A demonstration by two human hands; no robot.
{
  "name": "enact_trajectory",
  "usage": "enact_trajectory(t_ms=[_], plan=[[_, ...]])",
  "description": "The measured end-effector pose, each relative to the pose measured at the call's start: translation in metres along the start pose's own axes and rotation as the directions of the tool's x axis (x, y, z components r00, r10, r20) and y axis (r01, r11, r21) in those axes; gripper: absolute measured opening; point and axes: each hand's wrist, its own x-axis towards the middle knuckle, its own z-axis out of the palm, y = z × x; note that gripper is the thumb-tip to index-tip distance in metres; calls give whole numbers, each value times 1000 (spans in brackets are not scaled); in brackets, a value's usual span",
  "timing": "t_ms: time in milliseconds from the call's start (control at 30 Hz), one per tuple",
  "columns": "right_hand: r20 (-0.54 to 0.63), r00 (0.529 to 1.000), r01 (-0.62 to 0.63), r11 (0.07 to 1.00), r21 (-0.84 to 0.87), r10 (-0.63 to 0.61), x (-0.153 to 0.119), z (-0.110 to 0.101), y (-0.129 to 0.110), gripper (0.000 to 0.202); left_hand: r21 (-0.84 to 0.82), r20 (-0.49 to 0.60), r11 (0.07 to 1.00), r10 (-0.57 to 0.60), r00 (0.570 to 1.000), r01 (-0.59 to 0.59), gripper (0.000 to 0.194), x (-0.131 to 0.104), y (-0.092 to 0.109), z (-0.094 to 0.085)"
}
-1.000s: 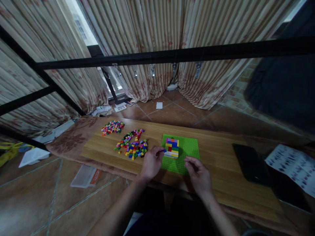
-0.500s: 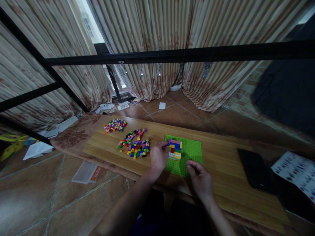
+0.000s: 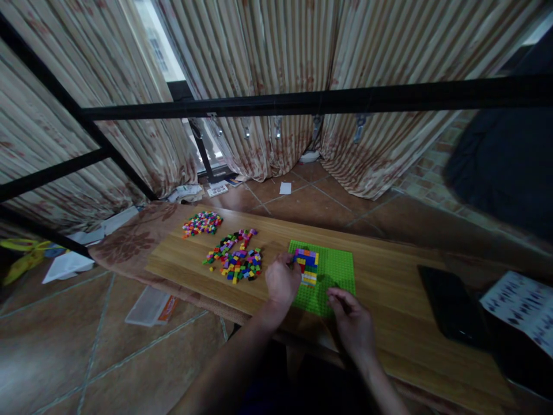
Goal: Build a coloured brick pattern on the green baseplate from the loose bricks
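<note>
My left hand [image 3: 283, 280] is at the left edge of a low block of coloured toy bricks [image 3: 310, 260]. Its thumb and finger are pinched on a small dark toy brick, mostly hidden by the fingertips. The brick block, in purple, blue, yellow, red and white rows, stands on the left part of a green studded baseplate [image 3: 336, 268]. Over the plate's near right corner is my right hand [image 3: 354, 320], its fingers curled with thumb and forefinger close together. Whatever they may hold is too small to make out.
Left of the plate, loose bricks [image 3: 237, 259] lie spread on the wooden tabletop [image 3: 389, 288], with a pile of smaller pieces [image 3: 203, 223] farther left. A black phone-like slab [image 3: 451, 305] and a printed sheet [image 3: 521, 308] lie right. A black rail [image 3: 276, 104] crosses beyond.
My left hand has shifted slightly right and nearer, now covering more of the brick block's left side. My right hand stays almost where it was. The view has tilted slightly.
</note>
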Motion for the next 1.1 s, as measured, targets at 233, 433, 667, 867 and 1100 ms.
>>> enact_trajectory(t_ms=[233,433,667,867,1100], plan=[[-7,1000,-3,1000,7,3,0,0,1,30,4,36,1000,-5,999,4,20,2,3,-1],[-1,1000,-4,1000,-6,4,-1,-1,2,32,62,41,998,-17,999,15,16,2,4,-7],[20,1000,15,1000,-8,-15,-1,-2,3,33,131,45,991,-10,999,4,18,5,3,-12],[28,1000,7,1000,-13,-7,-1,-3,5,33,244,-5,970,-2,1000,3,20,3,6,-6],[44,999,17,1000,-20,-16,-3,-4,5,31,271,-37,963,22,999,-11,19,1,6,-1]])
